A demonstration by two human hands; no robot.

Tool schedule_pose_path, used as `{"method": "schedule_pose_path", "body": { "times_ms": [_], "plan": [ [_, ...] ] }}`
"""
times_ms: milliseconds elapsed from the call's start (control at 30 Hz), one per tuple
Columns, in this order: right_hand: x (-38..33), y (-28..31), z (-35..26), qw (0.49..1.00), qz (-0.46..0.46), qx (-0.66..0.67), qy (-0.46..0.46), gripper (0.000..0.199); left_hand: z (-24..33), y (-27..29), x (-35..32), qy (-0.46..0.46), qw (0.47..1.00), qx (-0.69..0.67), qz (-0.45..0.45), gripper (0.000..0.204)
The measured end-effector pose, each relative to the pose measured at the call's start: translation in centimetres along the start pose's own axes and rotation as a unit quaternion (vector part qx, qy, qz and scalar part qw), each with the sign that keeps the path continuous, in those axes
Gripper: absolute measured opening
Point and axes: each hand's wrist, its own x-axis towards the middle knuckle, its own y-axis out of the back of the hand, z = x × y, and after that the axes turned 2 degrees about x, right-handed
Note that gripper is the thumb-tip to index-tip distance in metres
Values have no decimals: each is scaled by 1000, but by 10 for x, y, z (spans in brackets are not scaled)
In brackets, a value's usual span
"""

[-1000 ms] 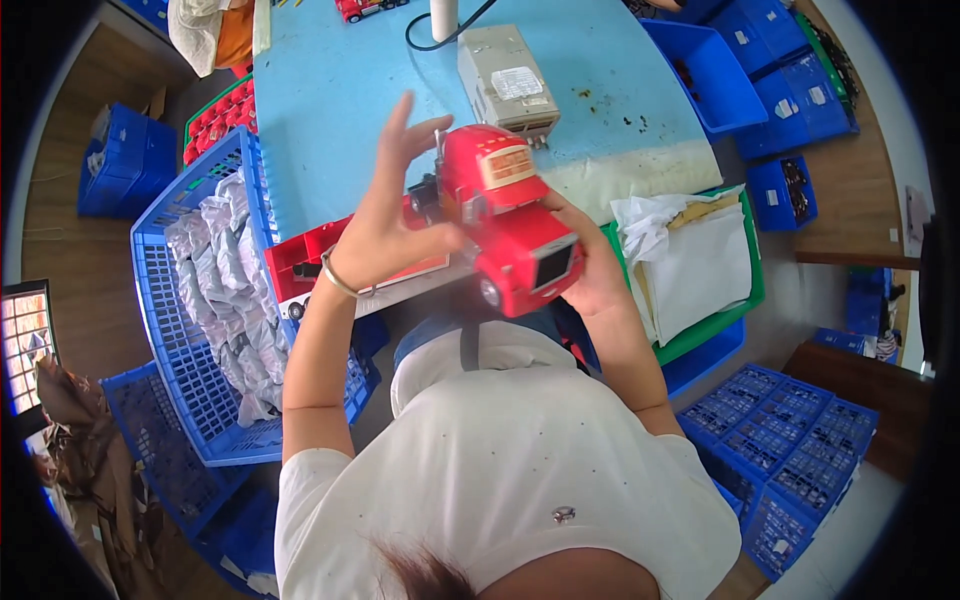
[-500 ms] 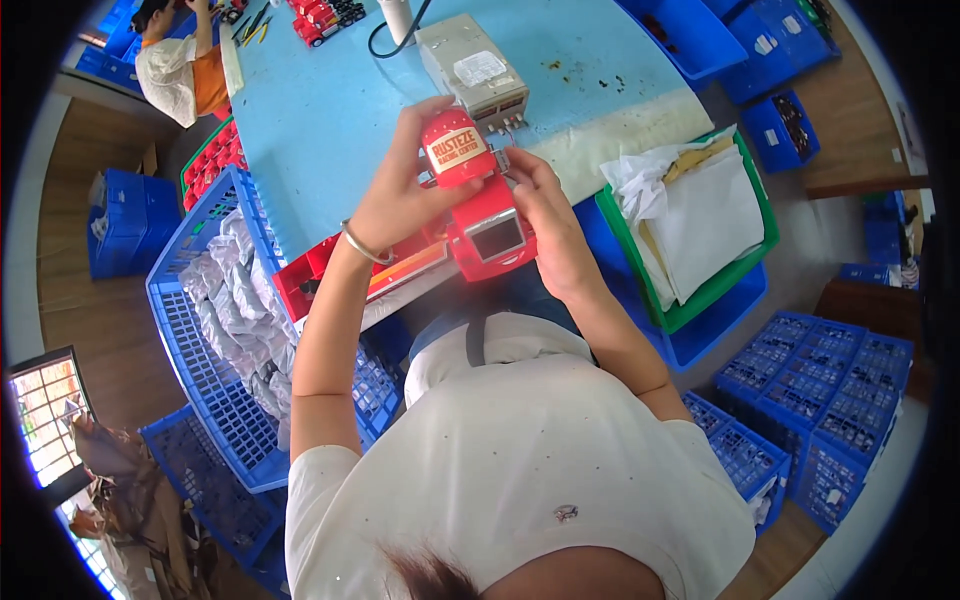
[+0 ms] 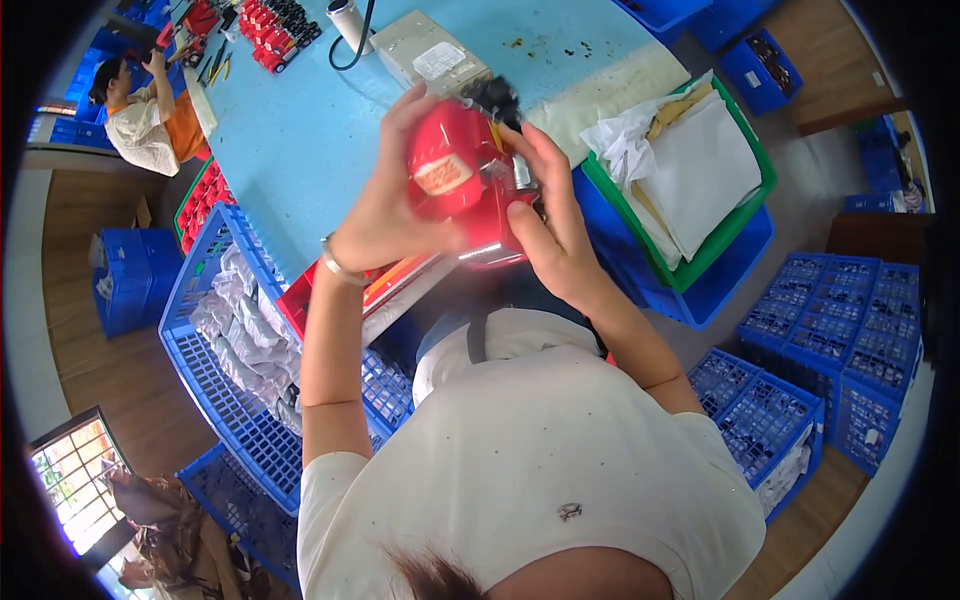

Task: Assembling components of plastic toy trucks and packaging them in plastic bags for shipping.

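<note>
A red toy truck (image 3: pixel 447 150) with a pale label on its roof is held up between my two hands, over the table's near edge. My left hand (image 3: pixel 385 205) wraps its left side, thumb across the lower body. On the other side my right hand (image 3: pixel 548 205) grips it with fingers along the edge and thumb on the lower part. Black parts, seemingly wheels, show at its upper right end. Motion blurs the truck's front. Just beyond it on the table stands a beige metal box (image 3: pixel 430 55), partly covered by the truck.
A blue crate (image 3: pixel 185 335) of grey wrapped pieces stands at my left, beside a red tray (image 3: pixel 297 300). To the right is a green tray (image 3: pixel 765 150) of white sheets on a blue bin. Toy trucks (image 3: pixel 275 35) line the far table; a co-worker (image 3: pixel 150 120) sits far left.
The truck has been tilted and turned in my hands, so its black parts now show and its front window no longer does. The whole view has shifted slightly.
</note>
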Motion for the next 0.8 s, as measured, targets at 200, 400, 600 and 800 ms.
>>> {"method": "schedule_pose_path", "body": {
  "times_ms": [200, 400, 600, 800],
  "plan": [
    [0, 7, -37, 924, -117, -336, 139, 61, 10, -12, -1, 196, 908, -340, 145, 52],
    [3, 48, -40, 969, 22, -73, 234, 39, -4, -31, -6, 265, 846, -460, 59, 34],
    [47, 80, -76, 849, -19, -370, 376, 11, -23, -71, -12, 244, 733, -632, -50, 33],
    [59, 102, -84, 838, -61, -390, 376, 13, -32, -102, -3, 429, 434, -789, 78, 40]
  ]
}}
